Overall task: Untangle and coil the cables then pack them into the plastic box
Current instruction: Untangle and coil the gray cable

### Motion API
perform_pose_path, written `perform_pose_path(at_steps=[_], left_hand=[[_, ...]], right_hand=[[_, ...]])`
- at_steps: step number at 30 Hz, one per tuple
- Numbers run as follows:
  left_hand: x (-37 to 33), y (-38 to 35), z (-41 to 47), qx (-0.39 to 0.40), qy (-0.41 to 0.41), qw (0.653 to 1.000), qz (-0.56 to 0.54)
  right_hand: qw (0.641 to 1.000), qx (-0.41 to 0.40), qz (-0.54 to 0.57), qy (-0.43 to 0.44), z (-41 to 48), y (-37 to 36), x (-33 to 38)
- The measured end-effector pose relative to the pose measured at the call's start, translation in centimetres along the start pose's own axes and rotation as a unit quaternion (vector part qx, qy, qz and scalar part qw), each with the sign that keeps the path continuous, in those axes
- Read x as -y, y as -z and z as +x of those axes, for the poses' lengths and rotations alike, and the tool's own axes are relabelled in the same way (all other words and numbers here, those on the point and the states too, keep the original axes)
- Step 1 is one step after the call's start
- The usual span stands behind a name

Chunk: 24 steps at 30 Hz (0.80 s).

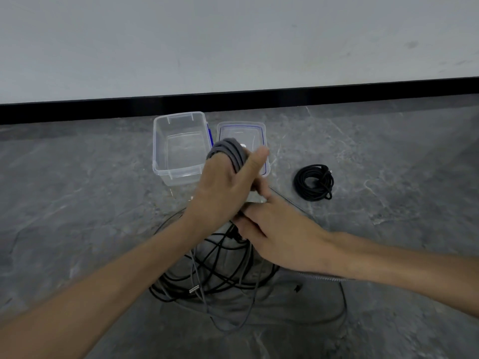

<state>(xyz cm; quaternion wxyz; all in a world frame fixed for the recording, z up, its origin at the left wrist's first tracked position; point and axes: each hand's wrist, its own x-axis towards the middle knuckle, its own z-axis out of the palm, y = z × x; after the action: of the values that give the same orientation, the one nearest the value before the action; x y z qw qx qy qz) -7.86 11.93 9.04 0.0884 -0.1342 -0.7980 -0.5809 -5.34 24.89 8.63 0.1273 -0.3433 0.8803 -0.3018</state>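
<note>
We are partway through: one black coiled cable [313, 182] is lying finished on the floor at three o'clock from our hands, not yet packed. We are winding a grey cable [229, 152] around the fingers of our left hand [225, 185], which is gripping the turns with the thumb raised. Our right hand [274, 237] is working just below it, at five o'clock, fingers curled close to the loose strand; blur is keeping us from telling whether it is pinching anything. A tangle of cables [212, 275], black and grey strands crossing, is waiting at six o'clock. The clear plastic box [156, 151] is standing open and holding nothing at eleven o'clock, and its blue-sealed lid [248, 128] is lying just beside it at one o'clock. We are judging that most of the untangling and all of the packing remain. We are working on a grey, marbled stone floor [77, 203], facing a pale wall [233, 42] edged by a black skirting strip [337, 93].
</note>
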Motion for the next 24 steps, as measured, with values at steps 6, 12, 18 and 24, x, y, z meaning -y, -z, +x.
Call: perform_pose_path(at_steps=[6, 12, 18, 24], left_hand=[[1.1, 0.4, 0.0, 0.041, -0.087, 0.981, 0.168], [2.3, 0.1, -1.1, 0.146, -0.026, 0.955, 0.256], [2.2, 0.6, -1.8, 0.209, -0.015, 0.950, 0.233], [3.0, 2.0, -1.3, 0.276, -0.008, 0.926, 0.259]], right_hand=[[0.996, 0.076, -0.028, -0.023, 0.9, 1.8, -0.2], [0.977, 0.205, -0.034, -0.046, 0.4, 3.7, -0.6], [0.943, 0.323, 0.049, -0.071, 0.3, 6.5, -0.6], [0.908, 0.397, 0.017, -0.130, 0.4, 8.3, -1.2]])
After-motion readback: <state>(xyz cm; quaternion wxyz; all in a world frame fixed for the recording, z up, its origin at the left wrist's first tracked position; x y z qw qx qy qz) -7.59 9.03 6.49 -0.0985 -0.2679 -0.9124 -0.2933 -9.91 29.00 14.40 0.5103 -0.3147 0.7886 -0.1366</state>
